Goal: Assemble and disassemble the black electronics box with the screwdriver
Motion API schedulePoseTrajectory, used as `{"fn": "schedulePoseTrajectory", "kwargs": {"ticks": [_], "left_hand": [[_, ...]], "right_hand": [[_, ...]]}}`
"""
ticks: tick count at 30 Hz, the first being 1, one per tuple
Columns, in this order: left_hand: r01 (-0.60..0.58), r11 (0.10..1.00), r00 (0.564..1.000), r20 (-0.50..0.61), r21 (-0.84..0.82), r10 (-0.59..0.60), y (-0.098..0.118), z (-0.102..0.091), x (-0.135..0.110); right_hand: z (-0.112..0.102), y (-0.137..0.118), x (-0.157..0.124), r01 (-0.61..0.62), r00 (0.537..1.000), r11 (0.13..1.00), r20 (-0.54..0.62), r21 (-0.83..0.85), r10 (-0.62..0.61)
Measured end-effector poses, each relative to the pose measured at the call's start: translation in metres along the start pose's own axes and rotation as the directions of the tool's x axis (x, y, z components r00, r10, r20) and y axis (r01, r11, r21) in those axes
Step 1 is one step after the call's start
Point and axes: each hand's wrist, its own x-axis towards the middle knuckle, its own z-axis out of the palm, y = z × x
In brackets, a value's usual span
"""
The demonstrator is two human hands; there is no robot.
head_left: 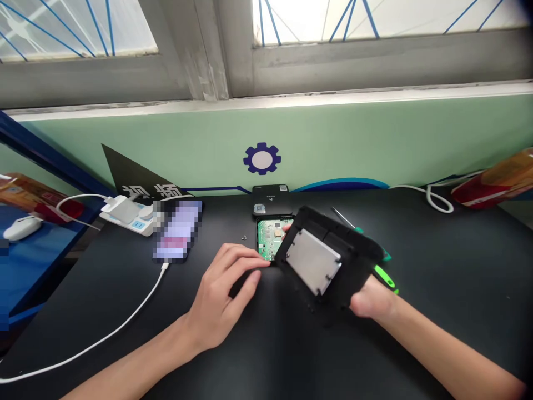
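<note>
My right hand (372, 297) grips a black plastic cover (353, 250) from behind and holds it tilted above the table. A silvery metal plate (313, 261) is fixed to the side of the cover that faces me. Most of the right hand's fingers are hidden by the cover; one fingertip shows at its far left edge. My left hand (225, 294) is open, palm down, with fingertips at the near left corner of a black case holding a green circuit board (266, 239). The cover hides the right part of that board.
Behind the board lies a black box (272, 201) with a QR label. Small screws (244, 238) sit left of it. A charging phone (178, 230) and a power strip (133, 214) are at left. A screwdriver (343, 216) and a bright green-handled tool (385, 276) lie partly behind the cover.
</note>
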Motion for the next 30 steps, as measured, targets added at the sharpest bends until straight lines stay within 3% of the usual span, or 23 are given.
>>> {"fn": "schedulePoseTrajectory", "kwargs": {"ticks": [2, 5, 8, 12, 19, 23, 30], "left_hand": [[-0.107, 0.983, 0.992, 0.079, 0.151, 0.096, -0.003, 0.001, -0.001], [-0.169, 0.951, 0.967, 0.23, 0.261, 0.109, -0.007, 0.005, -0.001], [-0.207, 0.921, 0.95, 0.293, 0.328, 0.109, -0.008, 0.008, -0.001], [-0.193, 0.929, 0.965, 0.235, 0.316, 0.121, -0.008, 0.007, -0.002], [-0.152, 0.97, 0.982, 0.14, 0.191, 0.126, -0.011, 0.002, 0.002], [-0.152, 0.977, 0.982, 0.136, 0.151, 0.132, -0.014, 0.0, 0.005], [-0.145, 0.987, 0.969, 0.212, 0.069, 0.127, -0.022, -0.007, 0.01]], "right_hand": [[-0.006, -0.002, 0.001, 0.055, 0.997, 0.991, -0.069, 0.12, -0.047], [-0.011, -0.004, 0.007, 0.133, 0.987, 0.956, -0.119, 0.26, -0.105], [-0.009, -0.005, 0.012, 0.125, 0.987, 0.942, -0.132, 0.311, -0.088], [-0.003, -0.008, 0.014, 0.09, 0.985, 0.933, -0.168, 0.348, -0.032], [0.0, -0.011, 0.014, -0.012, 0.992, 0.903, -0.105, 0.429, 0.063], [-0.003, -0.01, 0.014, -0.043, 0.991, 0.904, -0.097, 0.426, 0.093], [-0.003, -0.011, 0.011, -0.075, 0.997, 0.889, 0.026, 0.451, 0.07]]}}
